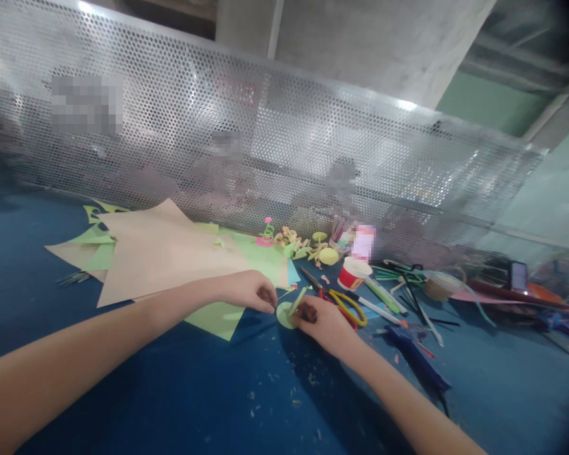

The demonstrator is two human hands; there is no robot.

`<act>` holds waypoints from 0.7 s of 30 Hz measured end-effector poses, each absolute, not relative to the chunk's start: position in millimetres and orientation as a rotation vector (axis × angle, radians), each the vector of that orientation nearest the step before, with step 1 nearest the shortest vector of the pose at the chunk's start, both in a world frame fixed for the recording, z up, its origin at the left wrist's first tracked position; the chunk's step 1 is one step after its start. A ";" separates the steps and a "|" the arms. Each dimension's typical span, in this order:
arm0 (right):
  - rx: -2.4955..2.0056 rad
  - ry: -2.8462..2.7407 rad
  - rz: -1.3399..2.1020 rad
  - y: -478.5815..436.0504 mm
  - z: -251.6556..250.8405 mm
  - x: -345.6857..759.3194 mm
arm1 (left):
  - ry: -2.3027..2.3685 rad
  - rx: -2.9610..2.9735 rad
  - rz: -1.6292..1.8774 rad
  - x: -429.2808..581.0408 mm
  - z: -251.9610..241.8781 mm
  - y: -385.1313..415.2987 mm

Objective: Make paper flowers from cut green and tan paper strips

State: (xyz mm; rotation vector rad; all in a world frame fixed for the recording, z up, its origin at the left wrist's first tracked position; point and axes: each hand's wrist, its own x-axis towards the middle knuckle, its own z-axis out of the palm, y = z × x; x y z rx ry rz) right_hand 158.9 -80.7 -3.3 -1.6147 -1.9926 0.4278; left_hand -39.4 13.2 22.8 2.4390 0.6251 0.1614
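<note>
My right hand pinches the edge of a small pale green paper disc, from which a narrow green strip stands up at a slant. Just left of the disc, my left hand has its fingers curled together, the tips close to the disc's rim. Whether those fingertips hold anything small is hidden. Scissors with yellow and red handles lie right behind my right hand. Under and behind my left forearm spread large beige paper sheets and a green sheet.
A red and white paper cup stands behind the scissors. Small paper flowers are grouped near the perforated metal screen. A blue glue gun with a cord lies at the right. Paper scraps dot the blue table.
</note>
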 end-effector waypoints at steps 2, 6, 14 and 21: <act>-1.613 -1.991 0.441 -80.1 -3.1 159.6 | 0.620 2.445 0.163 -39.4 22.0 13.4; -1.615 -2.007 0.444 -79.0 -1.0 161.0 | 0.622 2.437 0.148 -39.2 20.7 14.3; -1.716 -1.972 0.412 -77.5 4.5 168.7 | 0.639 2.424 0.134 -40.2 23.5 13.8; -1.815 -1.896 0.337 -72.8 -2.5 178.3 | 0.716 2.455 0.221 -50.8 38.4 24.8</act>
